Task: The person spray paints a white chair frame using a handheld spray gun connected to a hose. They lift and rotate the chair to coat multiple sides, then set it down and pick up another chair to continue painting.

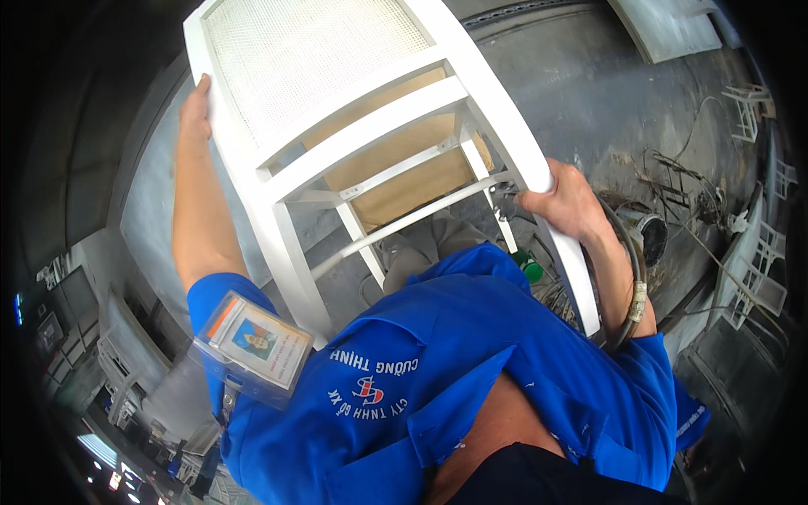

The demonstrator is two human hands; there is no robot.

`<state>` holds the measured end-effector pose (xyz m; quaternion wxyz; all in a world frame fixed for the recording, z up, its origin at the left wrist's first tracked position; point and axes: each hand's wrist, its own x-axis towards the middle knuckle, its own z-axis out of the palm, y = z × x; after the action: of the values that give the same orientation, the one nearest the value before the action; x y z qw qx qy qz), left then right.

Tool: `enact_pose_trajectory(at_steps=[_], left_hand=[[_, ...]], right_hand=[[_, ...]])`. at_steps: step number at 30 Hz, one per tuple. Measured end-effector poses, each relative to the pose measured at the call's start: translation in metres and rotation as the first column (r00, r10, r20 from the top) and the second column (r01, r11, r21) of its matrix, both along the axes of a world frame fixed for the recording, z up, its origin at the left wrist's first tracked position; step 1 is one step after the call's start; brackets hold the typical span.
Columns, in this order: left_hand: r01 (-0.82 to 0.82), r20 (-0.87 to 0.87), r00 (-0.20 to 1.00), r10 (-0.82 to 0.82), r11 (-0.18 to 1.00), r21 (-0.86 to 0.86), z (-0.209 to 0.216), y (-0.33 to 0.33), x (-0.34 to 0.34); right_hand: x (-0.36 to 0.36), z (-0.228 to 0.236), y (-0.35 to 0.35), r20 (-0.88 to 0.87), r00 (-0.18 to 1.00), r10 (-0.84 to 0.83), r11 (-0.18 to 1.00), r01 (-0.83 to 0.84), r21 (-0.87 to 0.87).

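Observation:
A white wooden chair (370,130) with a woven mesh back panel (311,55) is tilted up in front of me. My left hand (195,111) holds the left edge of its back frame, thumb along the outer side and the other fingers mostly hidden. Lower on the opposite side, my right hand (566,199) is wrapped round the right post. Between the rails shows a tan panel (412,181) near the seat, with white legs and stretchers around it. A dark hose (637,278) loops over my right forearm.
Beside the right post, low down, is a green round object (528,266), partly hidden. Tangled cables and wires (686,198) lie on the stained floor to the right. White chair frames (762,273) stand at the far right, and a pale panel (669,29) is at the top right.

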<state>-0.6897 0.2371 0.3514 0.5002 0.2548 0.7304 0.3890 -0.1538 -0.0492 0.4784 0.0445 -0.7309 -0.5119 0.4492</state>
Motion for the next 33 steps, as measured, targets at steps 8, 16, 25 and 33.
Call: enact_pose_trajectory(at_steps=[8, 16, 25, 33], left_hand=[[0.258, -0.039, 0.964, -0.264, 0.960, -0.111, 0.017, -0.186, 0.024], [-0.043, 0.388, 0.921, 0.027, 0.999, 0.032, 0.044, -0.249, 0.062], [-0.027, 0.523, 0.852, 0.031, 1.000, -0.015, 0.002, -0.194, 0.043], [-0.020, 0.536, 0.843, 0.038, 0.999, -0.039, -0.029, -0.161, 0.048]], right_hand=[[0.004, -0.009, 0.057, -0.030, 0.997, 0.068, 0.998, -0.068, -0.004], [-0.008, -0.005, 0.108, 0.002, 0.990, 0.143, 0.989, -0.143, -0.035], [-0.013, -0.016, 0.178, 0.020, 0.981, 0.194, 0.975, -0.190, -0.117], [-0.021, -0.025, 0.201, -0.086, 0.996, 0.035, 0.972, -0.054, -0.229]])
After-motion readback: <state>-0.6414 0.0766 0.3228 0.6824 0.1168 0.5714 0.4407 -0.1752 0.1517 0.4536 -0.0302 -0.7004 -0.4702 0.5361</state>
